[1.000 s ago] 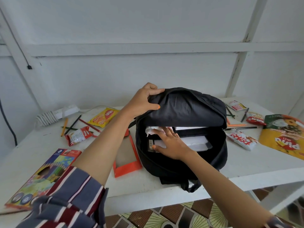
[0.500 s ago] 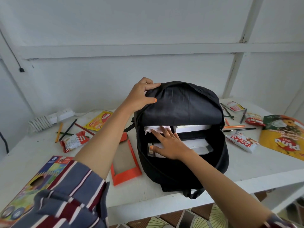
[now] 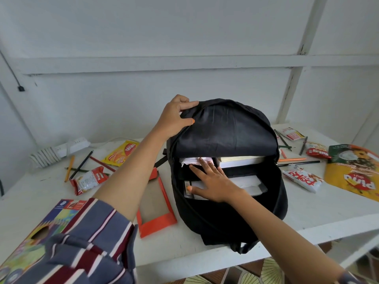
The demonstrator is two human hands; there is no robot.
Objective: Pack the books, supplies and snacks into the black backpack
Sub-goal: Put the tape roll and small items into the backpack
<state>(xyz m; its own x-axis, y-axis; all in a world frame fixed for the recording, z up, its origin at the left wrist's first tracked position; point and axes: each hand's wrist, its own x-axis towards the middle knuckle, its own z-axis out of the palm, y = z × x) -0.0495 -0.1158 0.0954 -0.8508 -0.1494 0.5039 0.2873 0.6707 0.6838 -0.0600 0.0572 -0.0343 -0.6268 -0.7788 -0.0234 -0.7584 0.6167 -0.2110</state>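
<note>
Two hands at frame centre: left hand (image 3: 174,119) grips backpack (image 3: 225,128) flap; right hand (image 3: 213,181), fingers flat, presses books (image 3: 238,160) inside. Risk: flap slips, drops onto wrist; pkts and pencils unpacked.

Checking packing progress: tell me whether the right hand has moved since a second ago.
No. The right hand still rests on the white book inside the black backpack.

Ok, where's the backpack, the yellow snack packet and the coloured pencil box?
black backpack (image 3: 225,130), head view, on its top flap.
yellow Nabati snack packet (image 3: 121,154), head view, middle of the packet.
coloured pencil box (image 3: 58,215), head view, its upper end.
</note>
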